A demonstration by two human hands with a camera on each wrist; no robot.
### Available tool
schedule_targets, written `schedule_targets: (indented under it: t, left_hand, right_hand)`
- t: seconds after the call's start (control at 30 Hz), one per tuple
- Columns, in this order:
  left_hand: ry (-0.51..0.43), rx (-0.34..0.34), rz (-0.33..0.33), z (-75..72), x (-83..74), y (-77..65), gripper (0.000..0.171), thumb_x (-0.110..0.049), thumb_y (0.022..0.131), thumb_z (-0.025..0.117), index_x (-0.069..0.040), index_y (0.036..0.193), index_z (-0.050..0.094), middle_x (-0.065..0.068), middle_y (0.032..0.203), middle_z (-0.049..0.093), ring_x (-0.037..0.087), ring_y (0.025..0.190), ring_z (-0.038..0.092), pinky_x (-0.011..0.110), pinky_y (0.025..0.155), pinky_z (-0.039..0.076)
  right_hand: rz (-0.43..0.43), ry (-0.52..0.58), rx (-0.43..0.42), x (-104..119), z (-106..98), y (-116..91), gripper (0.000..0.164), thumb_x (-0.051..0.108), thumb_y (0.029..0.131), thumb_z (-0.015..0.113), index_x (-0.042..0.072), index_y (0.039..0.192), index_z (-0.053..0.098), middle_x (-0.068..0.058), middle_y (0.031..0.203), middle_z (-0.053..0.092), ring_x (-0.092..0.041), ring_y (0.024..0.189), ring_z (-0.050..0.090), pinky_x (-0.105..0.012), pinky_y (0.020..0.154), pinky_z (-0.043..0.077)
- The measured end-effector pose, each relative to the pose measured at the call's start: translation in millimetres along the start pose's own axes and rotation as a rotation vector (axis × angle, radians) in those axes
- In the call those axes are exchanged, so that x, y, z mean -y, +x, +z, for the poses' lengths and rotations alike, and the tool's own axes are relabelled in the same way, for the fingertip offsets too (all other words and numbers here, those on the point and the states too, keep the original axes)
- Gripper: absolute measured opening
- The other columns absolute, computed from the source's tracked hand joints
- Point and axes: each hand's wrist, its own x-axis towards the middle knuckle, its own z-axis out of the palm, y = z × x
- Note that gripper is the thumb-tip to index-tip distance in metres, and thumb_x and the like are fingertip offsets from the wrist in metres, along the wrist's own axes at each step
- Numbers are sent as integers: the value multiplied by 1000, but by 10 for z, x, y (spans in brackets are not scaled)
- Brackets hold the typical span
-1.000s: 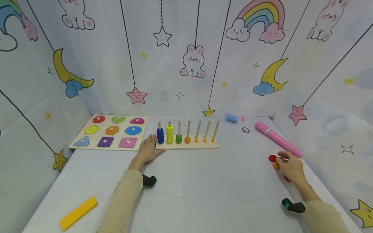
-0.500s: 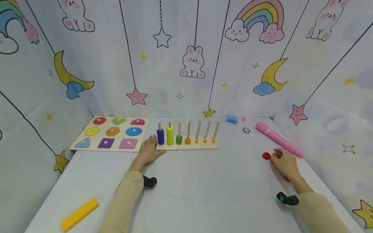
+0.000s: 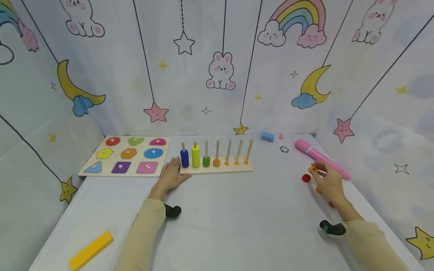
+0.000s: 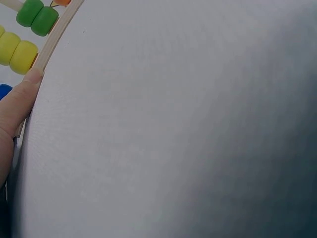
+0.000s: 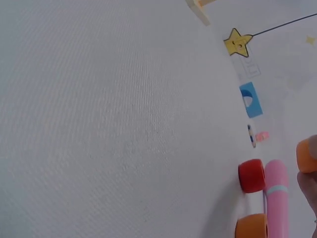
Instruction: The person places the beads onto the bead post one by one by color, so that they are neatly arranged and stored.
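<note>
My right hand [image 3: 330, 182] pinches an orange bead [image 3: 312, 169] between thumb and fingers; the same orange bead [image 5: 305, 156] shows at the right edge of the right wrist view. Near that hand lie a red bead [image 3: 306, 178] and a second orange bead [image 3: 319, 190], with another red bead [image 3: 332, 204] partly hidden behind the wrist. My left hand [image 3: 170, 175] rests at the left end of a wooden peg board [image 3: 234, 169], its thumb [image 4: 32, 77] against the front edge. Blue beads [image 3: 184, 158], yellow beads [image 3: 195, 156], green beads [image 3: 206, 161] and one orange bead [image 3: 216, 162] sit on pegs; three pegs are bare.
Left of the peg board lies a shape puzzle board [image 3: 116, 153]. A yellow block [image 3: 90, 250] is at the front left. Behind my right hand is a pink marker-shaped tube [image 3: 322, 159]. Farther back are a blue block [image 3: 267, 136], a small pink piece [image 3: 281, 136] and a patterned disc [image 3: 284, 149].
My right hand has picked up an orange bead and moved left and farther back with it. One red bead has shifted left. The left hand stays in place on the peg board.
</note>
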Motion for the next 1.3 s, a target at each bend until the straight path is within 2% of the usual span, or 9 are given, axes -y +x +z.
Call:
schedule_targets:
  t: [0.17,0.33,0.57,0.63,0.8,0.87,1.0,1.13,1.3]
  left_hand:
    - [2,5,-5,15,-5,-4,88,-50,90,57,8,146,21,23,153,17,37,142,7,51,114,2]
    - [0,9,-11,22,3,2,89,-51,90,57,7,146,20,22,153,16,36,142,6,49,114,2]
    - [-2,9,-8,28,-2,-4,88,-51,90,56,7,146,20,21,154,16,36,142,7,49,114,2]
    - [-5,1,-3,26,-1,-4,88,-50,90,57,7,146,21,22,153,17,37,142,8,50,114,3]
    - [-9,-2,-2,15,7,-5,88,-50,90,58,8,146,22,23,153,18,37,141,8,50,114,3]
    - [-7,3,-6,15,9,-6,88,-50,90,58,8,146,22,22,153,17,37,142,8,50,114,3]
    - [-4,8,-13,22,15,-6,88,-49,90,58,7,146,21,22,153,16,36,142,7,49,114,3]
    - [3,13,-14,32,29,4,88,-50,90,57,7,147,20,21,154,15,35,142,6,49,114,2]
    - [14,-7,-2,41,50,24,88,-50,89,58,7,146,22,22,153,17,36,142,8,49,114,4]
  right_hand:
    - [-45,28,49,122,60,91,37,6,86,68,1,120,54,-15,110,64,-31,99,61,-4,81,41]
    - [-121,80,68,415,235,311,38,5,86,69,2,121,55,-13,110,65,-28,100,61,-9,83,44]
    - [-312,226,44,1104,553,675,37,-5,85,65,-2,120,55,-13,109,65,-25,100,63,-21,85,49]
    - [-349,274,45,1402,619,735,36,-8,84,64,-5,119,54,-17,109,65,-28,100,63,-29,85,51]
    - [-412,370,94,1852,990,885,33,-9,84,63,-7,116,55,-19,108,64,-31,101,62,-36,84,53]
    - [-438,382,134,1903,1195,946,32,-7,85,63,-5,116,56,-16,108,64,-28,102,62,-30,84,53]
    - [-471,360,209,2137,1453,983,31,-6,86,62,-4,116,56,-14,108,64,-25,104,61,-27,85,52]
    - [-488,365,247,2309,1612,998,32,-7,86,62,-4,118,55,-14,108,63,-24,105,60,-26,86,52]
    - [-468,350,280,2409,1741,1009,32,-3,87,64,-3,118,55,-14,107,63,-21,102,61,-21,84,51]
